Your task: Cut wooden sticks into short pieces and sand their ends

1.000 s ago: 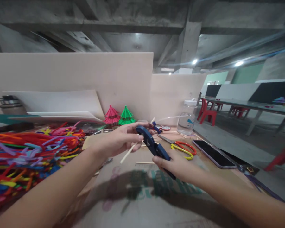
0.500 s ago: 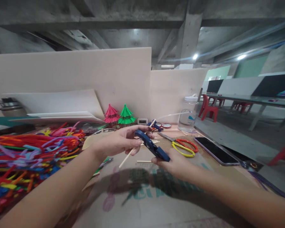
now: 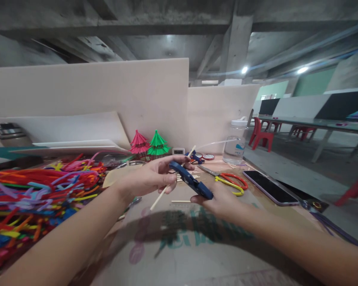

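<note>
My left hand (image 3: 155,175) is closed around a thin pale wooden stick (image 3: 158,200), which slants up to the right past the fingers. In my right hand (image 3: 222,200) is a dark blue hand tool (image 3: 191,180); its exact kind cannot be made out. The tool's far end reaches the fingertips of my left hand, close beside the stick. Below the tool, a short pale stick (image 3: 180,201) lies on the printed cardboard (image 3: 149,246). Several more sticks lie behind my hands, partly hidden.
Colourful pipe cleaners (image 3: 47,190) heap up at left. Red (image 3: 139,142) and green (image 3: 157,142) paper-like trees stand at the back. Scissors (image 3: 231,180), a phone (image 3: 270,186) and a water bottle (image 3: 235,143) are at right. White boards (image 3: 122,95) rise behind.
Hands, stick and blue tool keep almost the same pose. The whole view has shifted slightly, and my right hand now covers more of the scissors' yellow handle.
</note>
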A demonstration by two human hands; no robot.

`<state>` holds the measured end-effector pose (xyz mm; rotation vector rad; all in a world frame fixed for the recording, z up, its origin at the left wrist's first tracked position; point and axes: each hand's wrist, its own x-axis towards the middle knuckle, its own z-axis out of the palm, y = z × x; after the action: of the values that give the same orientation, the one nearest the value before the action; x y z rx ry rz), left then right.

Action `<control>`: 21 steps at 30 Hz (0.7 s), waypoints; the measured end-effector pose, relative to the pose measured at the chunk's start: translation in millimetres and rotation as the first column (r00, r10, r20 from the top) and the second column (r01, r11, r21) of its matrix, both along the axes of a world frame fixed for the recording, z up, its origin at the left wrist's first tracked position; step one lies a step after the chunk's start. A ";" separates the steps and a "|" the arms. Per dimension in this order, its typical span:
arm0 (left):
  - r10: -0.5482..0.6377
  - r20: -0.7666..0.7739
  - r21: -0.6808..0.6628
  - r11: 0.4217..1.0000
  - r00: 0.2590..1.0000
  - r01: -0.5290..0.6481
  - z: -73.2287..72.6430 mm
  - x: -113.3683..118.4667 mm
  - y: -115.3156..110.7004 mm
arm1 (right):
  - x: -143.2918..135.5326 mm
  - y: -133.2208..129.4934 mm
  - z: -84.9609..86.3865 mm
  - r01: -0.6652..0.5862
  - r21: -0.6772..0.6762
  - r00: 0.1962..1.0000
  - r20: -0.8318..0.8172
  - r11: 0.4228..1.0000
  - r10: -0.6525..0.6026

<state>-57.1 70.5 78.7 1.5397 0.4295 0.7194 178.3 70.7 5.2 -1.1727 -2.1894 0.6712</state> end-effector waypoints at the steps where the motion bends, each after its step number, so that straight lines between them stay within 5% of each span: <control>1: -0.006 0.000 0.008 1.000 1.000 0.006 0.0 0.5 -0.2 | 0.3 0.8 -0.7 -0.001 0.007 1.000 0.002 1.000 0.001; 8: -0.015 0.014 0.015 1.000 1.000 0.015 -2.8 -1.1 1.8 | 3.8 -0.1 2.6 -0.013 0.099 1.000 -0.007 0.995 0.014; 14: 0.145 -0.040 0.143 0.980 0.989 -0.138 9.1 -18.0 2.5 | 10.7 -3.8 2.1 -0.185 0.376 0.970 -0.079 0.908 0.230; 17: 0.072 -0.009 0.166 0.984 0.997 -0.070 18.3 -19.3 -5.4 | 10.9 -5.0 3.8 -0.135 0.423 0.953 -0.193 0.896 0.235; 21: -0.086 -0.047 0.148 0.985 0.995 0.092 22.5 -10.6 -18.2 | 12.1 -7.5 23.7 -0.060 0.303 0.900 -0.395 0.951 0.182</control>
<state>-67.7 52.3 101.2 1.7069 0.3400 0.6640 190.4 63.2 28.9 -0.6714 -1.9186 0.5720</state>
